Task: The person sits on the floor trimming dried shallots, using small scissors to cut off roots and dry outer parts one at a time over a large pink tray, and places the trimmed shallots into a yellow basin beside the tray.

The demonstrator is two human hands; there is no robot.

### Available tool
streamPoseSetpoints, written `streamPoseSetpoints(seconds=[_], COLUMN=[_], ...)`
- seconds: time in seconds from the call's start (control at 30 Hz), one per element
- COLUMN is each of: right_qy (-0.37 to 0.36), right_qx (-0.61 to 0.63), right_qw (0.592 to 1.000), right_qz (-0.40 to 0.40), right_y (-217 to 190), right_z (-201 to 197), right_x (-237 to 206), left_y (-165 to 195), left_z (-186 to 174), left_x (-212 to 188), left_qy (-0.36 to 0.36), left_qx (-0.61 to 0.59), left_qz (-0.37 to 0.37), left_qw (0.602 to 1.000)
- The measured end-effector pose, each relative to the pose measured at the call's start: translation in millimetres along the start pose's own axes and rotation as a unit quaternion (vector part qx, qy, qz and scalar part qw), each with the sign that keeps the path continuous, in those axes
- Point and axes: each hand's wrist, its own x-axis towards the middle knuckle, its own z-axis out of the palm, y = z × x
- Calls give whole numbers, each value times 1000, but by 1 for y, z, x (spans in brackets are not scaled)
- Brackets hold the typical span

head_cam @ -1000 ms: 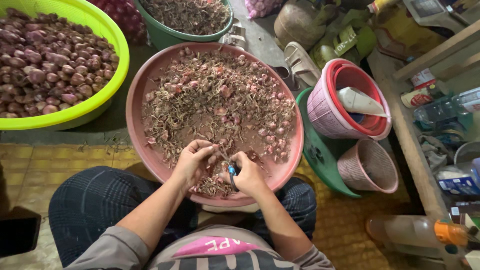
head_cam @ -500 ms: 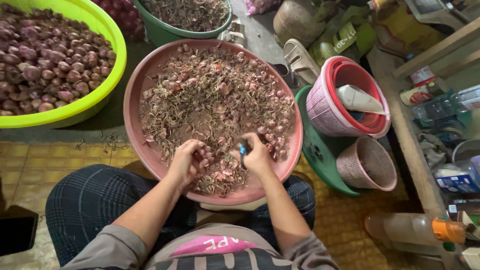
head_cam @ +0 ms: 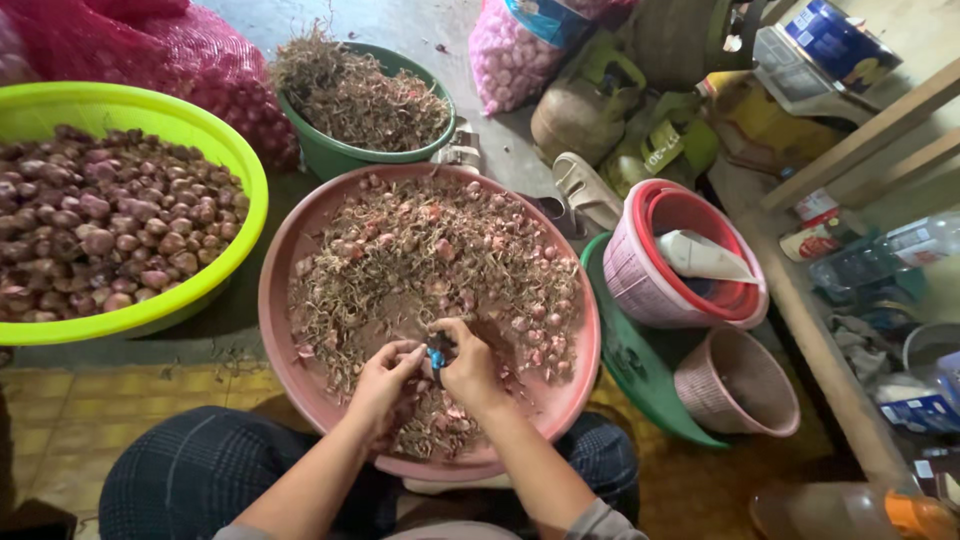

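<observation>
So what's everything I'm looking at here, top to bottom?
Pink basin: one, centre, full of shallots mixed with roots and skins.
Lime basin: one, left, heaped with purple shallots.
Green tub: one, top centre, filled with dry trimmings.
Red mesh sacks: top left, bulging.
Pink mesh bag: one, top centre.
Stacked pink and red baskets: right of the pink basin, on a green lid.
Small pink basket: one, lower right.
Sandal: one, pale, beside the baskets.
Left hand: over the pink basin, gripping a shallot.
Right hand: holds a small blue-handled tool.
</observation>
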Motion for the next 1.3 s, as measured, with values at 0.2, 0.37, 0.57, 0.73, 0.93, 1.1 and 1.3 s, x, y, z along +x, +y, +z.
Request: streamPoseSetpoints(seconds=[0.2,0.37,0.57,0.73,0.93,1.1,1.3], right_qy=[-50,-17,-68,-135,-117,-73,-10], right_qx=[175,272,-40,-146,-160,47,72], right_qw=[981,955,986,970,965,983,993], right_qz=[64,114,145,141,170,162,89], right_y=[17,27,1,-18,-6,0,-4], right_z=[-7,-9,-42,-52,-47,-45,-25], right_x=[-2,-4,-12,-27,-29,-30,-33], left_y=[0,2,4,2,3,1,-6], left_z=[-4,-1,-4,-8,-9,-10,-6], left_x=[-1,-6,-5,-3,-3,2,-1], left_qy=[-48,-40,-44,-70,-65,-96,-71], left_qx=[5,13,11,62,67,-89,-87], left_qz=[38,-7,29,50,33,11,8], left_qw=[998,999,999,994,995,991,994])
